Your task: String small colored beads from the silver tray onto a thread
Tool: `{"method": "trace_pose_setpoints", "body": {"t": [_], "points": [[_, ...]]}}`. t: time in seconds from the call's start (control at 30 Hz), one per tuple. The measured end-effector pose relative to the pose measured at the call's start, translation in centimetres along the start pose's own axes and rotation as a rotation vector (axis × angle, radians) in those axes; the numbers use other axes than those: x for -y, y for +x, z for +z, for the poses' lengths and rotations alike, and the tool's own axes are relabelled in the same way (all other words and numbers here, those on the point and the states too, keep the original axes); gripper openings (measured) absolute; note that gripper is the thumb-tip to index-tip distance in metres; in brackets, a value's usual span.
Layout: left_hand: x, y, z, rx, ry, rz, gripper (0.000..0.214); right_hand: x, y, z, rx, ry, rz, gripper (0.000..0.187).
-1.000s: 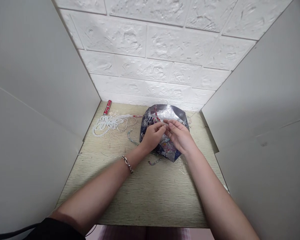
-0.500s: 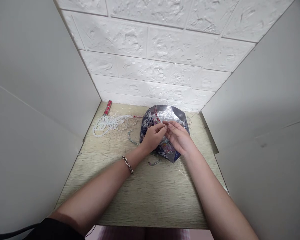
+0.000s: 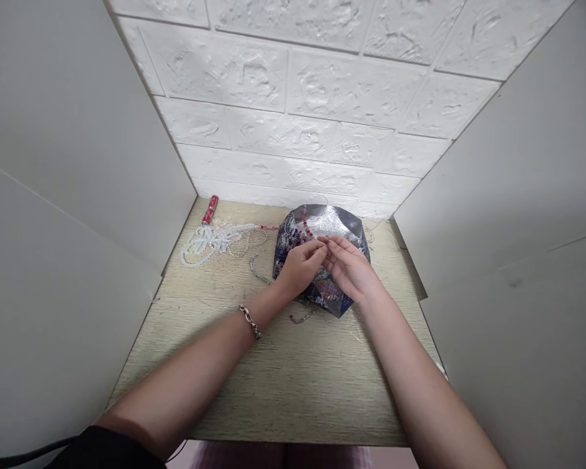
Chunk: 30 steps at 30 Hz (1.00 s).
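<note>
- The left hand point(image 3: 300, 264) sits just above the middle of the frame, its forearm coming in from the lower left corner, with the wrist bent so that the knuckles face the camera
- Its thumb and forefinger are pinched together at the tips; what they nip is too small to make out
- The right hand point(image 3: 352, 268) lies just right of it, its forearm rising from the lower right corner, with the palm turned down and the fingers point(image 3: 336, 246) curled towards the left hand
- The two sets of fingertips meet, touching, over the shiny silver and blue foil bag point(image 3: 329, 223)
- The foil bag lies on the pale wooden table point(image 3: 283, 378) at upper centre, near the white brick wall
- A short strand of red beads point(image 3: 306, 229) runs across the bag up to the left fingertips
- A metal chain bracelet point(image 3: 250, 321) circles the left wrist
- A heap of white bead strings point(image 3: 213, 241) lies left of the bag, well apart from both hands
</note>
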<state>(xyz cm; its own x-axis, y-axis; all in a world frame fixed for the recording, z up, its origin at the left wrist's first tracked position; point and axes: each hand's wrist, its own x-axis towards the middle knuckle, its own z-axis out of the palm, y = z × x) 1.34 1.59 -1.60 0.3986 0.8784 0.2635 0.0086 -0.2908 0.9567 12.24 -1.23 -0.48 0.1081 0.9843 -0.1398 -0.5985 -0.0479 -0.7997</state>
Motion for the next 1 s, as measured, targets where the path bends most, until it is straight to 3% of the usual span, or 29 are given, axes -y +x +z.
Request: {"method": "trace_pose_setpoints", "body": {"t": [1.0], "points": [[-0.53, -0.07, -0.22, 0.036, -0.08, -0.056, 0.021, 0.62, -0.34, -0.11, 0.021, -0.049, 0.092, 0.016]]}}
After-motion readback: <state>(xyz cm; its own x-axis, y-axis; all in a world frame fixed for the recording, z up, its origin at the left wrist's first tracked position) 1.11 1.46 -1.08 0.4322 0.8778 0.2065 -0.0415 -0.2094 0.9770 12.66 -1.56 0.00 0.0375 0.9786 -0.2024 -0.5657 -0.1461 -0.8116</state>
